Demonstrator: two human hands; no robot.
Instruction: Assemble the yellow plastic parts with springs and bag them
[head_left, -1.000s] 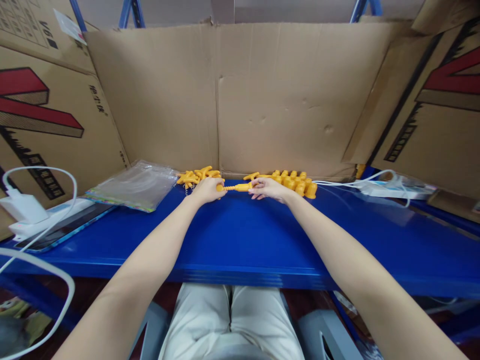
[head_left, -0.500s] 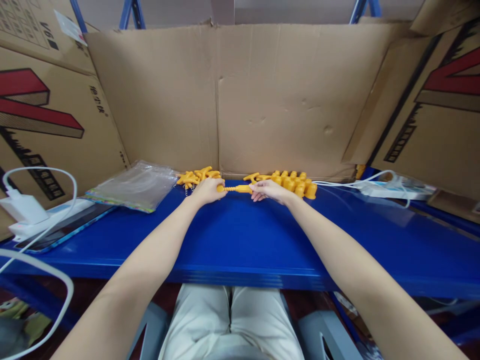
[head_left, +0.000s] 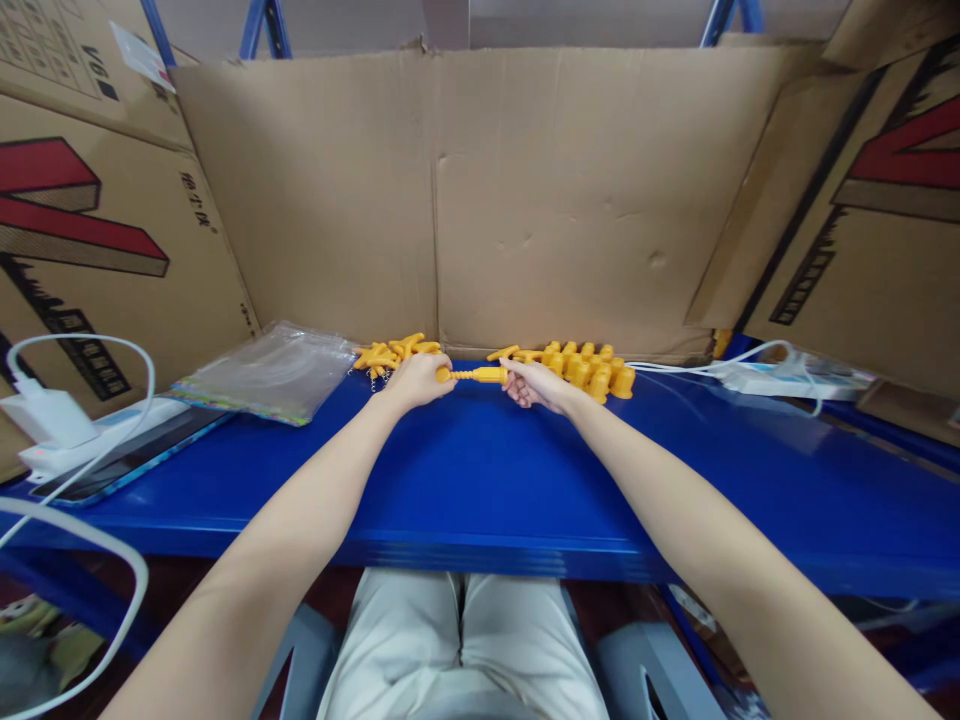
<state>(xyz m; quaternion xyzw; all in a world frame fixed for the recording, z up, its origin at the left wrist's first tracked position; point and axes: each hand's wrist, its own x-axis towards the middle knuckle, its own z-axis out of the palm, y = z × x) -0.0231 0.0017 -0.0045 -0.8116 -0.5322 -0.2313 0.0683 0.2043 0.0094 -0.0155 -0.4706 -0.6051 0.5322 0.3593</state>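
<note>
My left hand (head_left: 418,382) is closed round one end of a yellow plastic piece with a spiral, screw-like shaft (head_left: 462,375). My right hand (head_left: 538,385) pinches the far end of a ribbed yellow sleeve (head_left: 490,375) on that shaft. Shaft and sleeve lie in one line, level between the two hands, above the blue table. Behind my left hand is a pile of yellow branched pieces (head_left: 377,357) with small chains. Several yellow cup-like pieces (head_left: 600,375) stand in rows just right of my right hand. Some yellow branched pieces (head_left: 504,353) lie behind it.
The blue table (head_left: 480,480) is backed by a cardboard sheet (head_left: 600,200). Clear plastic bags (head_left: 274,370) and a tablet-like device (head_left: 142,460) lie at left, beside a white power strip (head_left: 97,440). Another power strip (head_left: 780,380) with white cables sits at right.
My right hand has turned slightly, its fingers now curled more and set at the sleeve's end. The left hand has barely shifted and keeps its hold.
</note>
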